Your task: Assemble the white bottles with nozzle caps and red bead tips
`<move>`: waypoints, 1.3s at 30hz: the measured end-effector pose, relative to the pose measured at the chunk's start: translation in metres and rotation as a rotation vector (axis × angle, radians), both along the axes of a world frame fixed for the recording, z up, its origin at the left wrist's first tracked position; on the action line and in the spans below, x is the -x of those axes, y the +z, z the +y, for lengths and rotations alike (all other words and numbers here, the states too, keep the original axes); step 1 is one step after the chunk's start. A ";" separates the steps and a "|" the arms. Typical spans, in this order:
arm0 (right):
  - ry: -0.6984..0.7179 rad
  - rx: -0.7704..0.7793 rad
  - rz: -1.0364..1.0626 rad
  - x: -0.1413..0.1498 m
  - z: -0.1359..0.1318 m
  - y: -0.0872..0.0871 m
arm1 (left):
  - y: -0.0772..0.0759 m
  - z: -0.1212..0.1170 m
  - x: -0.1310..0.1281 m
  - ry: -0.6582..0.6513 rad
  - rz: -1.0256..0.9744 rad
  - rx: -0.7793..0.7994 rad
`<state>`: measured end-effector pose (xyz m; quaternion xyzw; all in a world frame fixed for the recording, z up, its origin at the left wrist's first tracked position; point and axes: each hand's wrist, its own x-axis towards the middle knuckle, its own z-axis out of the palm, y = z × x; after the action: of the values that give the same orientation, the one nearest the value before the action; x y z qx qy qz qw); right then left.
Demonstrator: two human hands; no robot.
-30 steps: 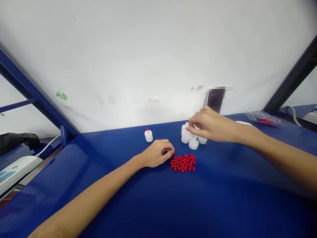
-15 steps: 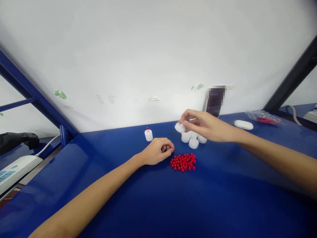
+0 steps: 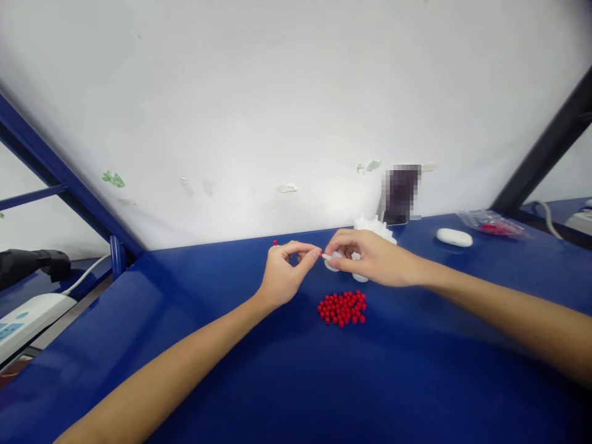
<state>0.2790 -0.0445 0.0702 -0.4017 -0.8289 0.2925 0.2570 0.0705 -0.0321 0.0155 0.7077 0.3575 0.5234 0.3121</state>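
Note:
My left hand (image 3: 287, 271) pinches a small red cap (image 3: 320, 253) between thumb and forefinger. Facing it, my right hand (image 3: 370, 256) is closed on a white cap with a narrow nozzle (image 3: 326, 256), tipped sideways. The nozzle's tip meets the red cap or lies very close to it; which one I cannot tell. Below both hands many loose red caps (image 3: 342, 308) lie in a cluster on the blue table (image 3: 296, 382). Behind my right hand stand several white nozzle caps (image 3: 374, 228), partly hidden. Another red tip (image 3: 275, 243) shows just behind my left hand.
A dark phone (image 3: 400, 194) leans on the wall behind the white pieces. To the right lie a white oval case (image 3: 454, 237) and a clear bag with red pieces (image 3: 494, 225). A power strip (image 3: 28, 317) is at the left edge.
My right hand lifted a white nozzle cap from the group and brought it left, turning it sideways. My left hand rose from beside the red cluster with a red cap. The hands now meet.

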 end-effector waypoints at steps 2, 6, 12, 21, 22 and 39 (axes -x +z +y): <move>0.009 0.028 0.020 0.000 0.000 0.000 | 0.000 -0.002 -0.002 -0.020 0.003 0.034; 0.039 0.072 0.057 0.000 0.000 0.001 | -0.001 -0.003 -0.004 -0.027 -0.087 0.134; 0.065 0.123 0.078 0.000 0.000 -0.001 | 0.000 -0.008 -0.008 -0.089 -0.104 0.162; 0.028 0.305 0.232 0.008 -0.003 0.000 | -0.004 -0.009 0.003 -0.093 0.306 -0.308; 0.016 0.313 0.264 0.009 -0.003 -0.001 | -0.004 -0.008 0.003 -0.058 0.363 -0.337; 0.058 0.070 -0.032 0.012 -0.017 -0.005 | -0.007 0.001 0.005 -0.054 0.685 -0.333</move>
<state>0.2668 -0.0619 0.0652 -0.3909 -0.8334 0.3221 0.2210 0.0655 -0.0315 0.0088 0.8917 0.3326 0.2990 0.0689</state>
